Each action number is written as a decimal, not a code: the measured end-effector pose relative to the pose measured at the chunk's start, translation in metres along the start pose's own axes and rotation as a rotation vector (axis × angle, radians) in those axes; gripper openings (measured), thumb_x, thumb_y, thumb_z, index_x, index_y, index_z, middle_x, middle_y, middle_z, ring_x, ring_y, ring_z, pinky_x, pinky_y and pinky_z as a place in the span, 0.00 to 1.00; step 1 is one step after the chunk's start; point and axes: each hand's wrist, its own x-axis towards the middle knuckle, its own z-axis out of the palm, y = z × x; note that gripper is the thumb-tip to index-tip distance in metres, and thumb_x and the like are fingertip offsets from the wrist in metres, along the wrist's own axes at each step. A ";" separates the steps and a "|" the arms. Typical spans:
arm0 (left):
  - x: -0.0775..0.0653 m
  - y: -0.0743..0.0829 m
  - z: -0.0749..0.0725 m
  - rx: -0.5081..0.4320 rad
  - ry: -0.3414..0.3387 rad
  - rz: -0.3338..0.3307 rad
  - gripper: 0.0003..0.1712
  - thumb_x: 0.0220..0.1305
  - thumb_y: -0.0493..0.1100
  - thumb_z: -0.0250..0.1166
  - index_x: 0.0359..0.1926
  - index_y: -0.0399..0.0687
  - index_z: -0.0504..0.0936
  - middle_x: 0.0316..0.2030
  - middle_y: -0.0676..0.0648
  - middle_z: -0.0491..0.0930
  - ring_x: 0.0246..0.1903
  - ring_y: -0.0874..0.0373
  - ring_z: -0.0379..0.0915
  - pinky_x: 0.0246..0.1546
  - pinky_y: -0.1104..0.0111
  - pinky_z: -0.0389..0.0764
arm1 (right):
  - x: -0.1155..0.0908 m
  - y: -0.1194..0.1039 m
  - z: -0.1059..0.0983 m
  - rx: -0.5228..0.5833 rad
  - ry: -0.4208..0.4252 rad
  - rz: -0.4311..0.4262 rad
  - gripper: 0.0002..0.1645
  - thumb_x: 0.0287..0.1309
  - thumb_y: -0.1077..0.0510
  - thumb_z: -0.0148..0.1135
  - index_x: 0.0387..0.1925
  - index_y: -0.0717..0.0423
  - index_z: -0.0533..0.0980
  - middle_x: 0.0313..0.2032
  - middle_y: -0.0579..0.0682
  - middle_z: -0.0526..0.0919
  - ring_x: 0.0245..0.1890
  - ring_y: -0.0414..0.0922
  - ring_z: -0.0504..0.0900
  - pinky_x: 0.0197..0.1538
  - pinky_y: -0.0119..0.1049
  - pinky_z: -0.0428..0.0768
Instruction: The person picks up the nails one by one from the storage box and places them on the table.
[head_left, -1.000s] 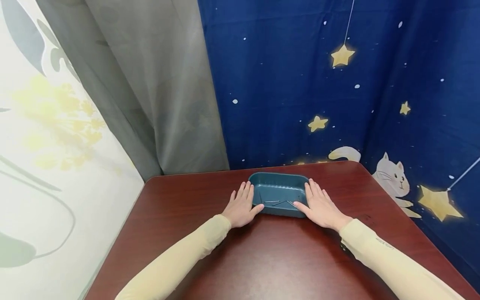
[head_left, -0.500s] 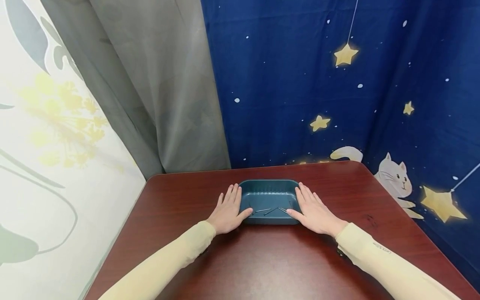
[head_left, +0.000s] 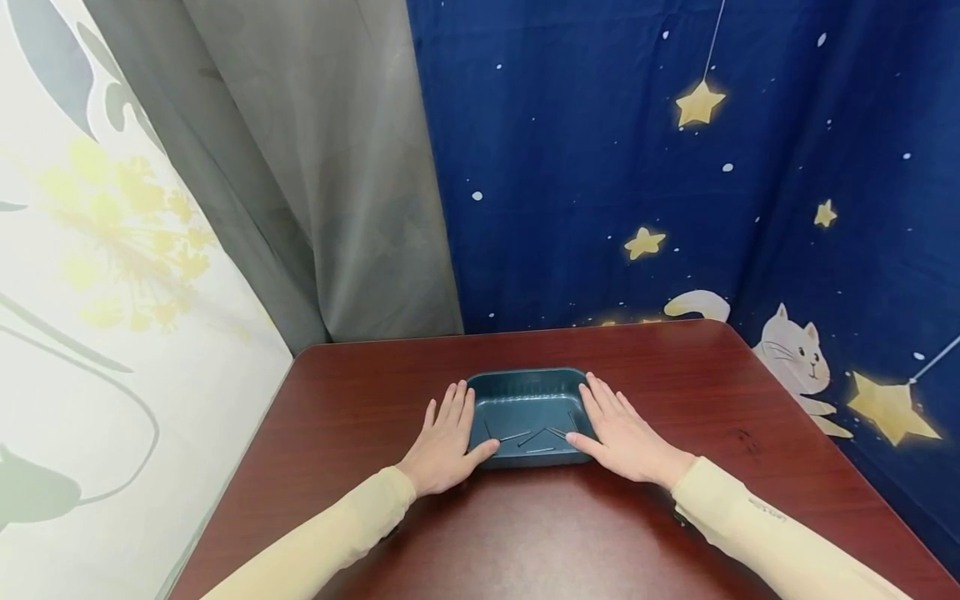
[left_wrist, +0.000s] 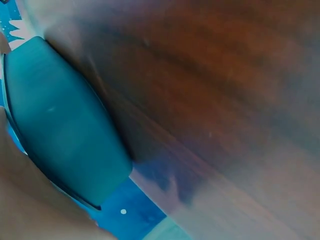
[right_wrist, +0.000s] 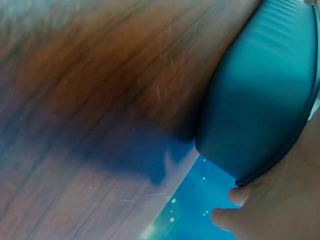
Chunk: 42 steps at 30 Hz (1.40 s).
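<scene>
Steadying looks like the step in hand: on the reddish-brown desk (head_left: 540, 542), a dark teal tray (head_left: 525, 385) is bracketed from both ends. It sits toward twelve o'clock from the desk's middle, with the starry blue curtain (head_left: 555, 167) hanging beyond the desk's far edge. The tray appears to rest on the wood rather than hang above it, though the blurred wrist views leave that a little uncertain.

The tray is a shallow oblong with rounded corners, smooth on its outer end walls, ribbed along the inner wall at twelve o'clock, and finished with a thin rim.

The left hand (head_left: 444, 450) lies along its nine o'clock end, the right hand (head_left: 628, 437) along its three o'clock end. Both have straight fingers set flat against the ends, thumbs spread out over the near corners at seven and five o'clock; neither is pinching anything.

Inside, several slim metal rods (head_left: 514, 437) lie scattered at odd angles, mostly toward six o'clock; their exact kind is too small to tell. Any shift of the tray would call for even pressure from both sides and a level base, since the rods look likely to slide.
</scene>
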 end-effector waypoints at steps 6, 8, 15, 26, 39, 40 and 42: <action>-0.012 0.004 0.001 -0.025 0.033 -0.017 0.61 0.66 0.80 0.42 0.80 0.40 0.41 0.80 0.43 0.32 0.78 0.46 0.27 0.72 0.42 0.41 | -0.004 -0.004 0.001 -0.009 -0.012 -0.012 0.59 0.66 0.23 0.45 0.78 0.63 0.50 0.79 0.59 0.43 0.78 0.58 0.44 0.72 0.61 0.49; -0.015 0.005 0.001 -0.031 0.046 -0.020 0.61 0.66 0.79 0.45 0.80 0.39 0.42 0.80 0.43 0.33 0.78 0.46 0.28 0.72 0.42 0.41 | -0.006 -0.007 0.000 -0.007 -0.011 -0.015 0.59 0.66 0.23 0.45 0.78 0.63 0.50 0.79 0.59 0.43 0.78 0.58 0.44 0.73 0.61 0.49; -0.027 0.011 -0.002 -0.055 0.043 -0.032 0.60 0.67 0.75 0.50 0.79 0.37 0.41 0.79 0.42 0.32 0.78 0.45 0.28 0.72 0.43 0.39 | -0.012 -0.012 0.002 -0.006 -0.004 -0.016 0.59 0.66 0.23 0.46 0.78 0.63 0.50 0.79 0.59 0.43 0.78 0.57 0.44 0.72 0.62 0.50; -0.030 0.012 -0.003 -0.094 0.043 -0.050 0.62 0.66 0.77 0.51 0.79 0.37 0.41 0.79 0.42 0.31 0.78 0.45 0.30 0.72 0.42 0.41 | -0.008 -0.013 -0.005 -0.032 0.004 -0.027 0.54 0.65 0.28 0.54 0.79 0.55 0.53 0.78 0.59 0.48 0.77 0.59 0.45 0.71 0.65 0.49; -0.030 0.013 -0.003 -0.112 0.030 -0.060 0.64 0.63 0.79 0.50 0.79 0.36 0.42 0.79 0.41 0.33 0.78 0.45 0.29 0.71 0.41 0.42 | 0.025 0.005 -0.032 -0.116 0.055 -0.195 0.31 0.56 0.45 0.74 0.63 0.39 0.79 0.76 0.61 0.53 0.75 0.66 0.47 0.66 0.72 0.52; -0.031 0.013 -0.003 -0.111 0.027 -0.062 0.65 0.63 0.80 0.49 0.79 0.36 0.41 0.79 0.41 0.32 0.78 0.45 0.29 0.71 0.41 0.42 | 0.028 0.006 -0.033 -0.119 0.053 -0.206 0.30 0.55 0.47 0.75 0.61 0.38 0.81 0.76 0.60 0.53 0.75 0.66 0.46 0.66 0.72 0.52; -0.031 0.013 -0.002 -0.115 0.023 -0.064 0.65 0.63 0.80 0.49 0.79 0.36 0.41 0.79 0.41 0.32 0.78 0.45 0.29 0.71 0.40 0.42 | 0.033 0.007 -0.035 -0.121 0.045 -0.232 0.28 0.52 0.49 0.78 0.56 0.37 0.84 0.77 0.59 0.53 0.76 0.65 0.45 0.67 0.72 0.51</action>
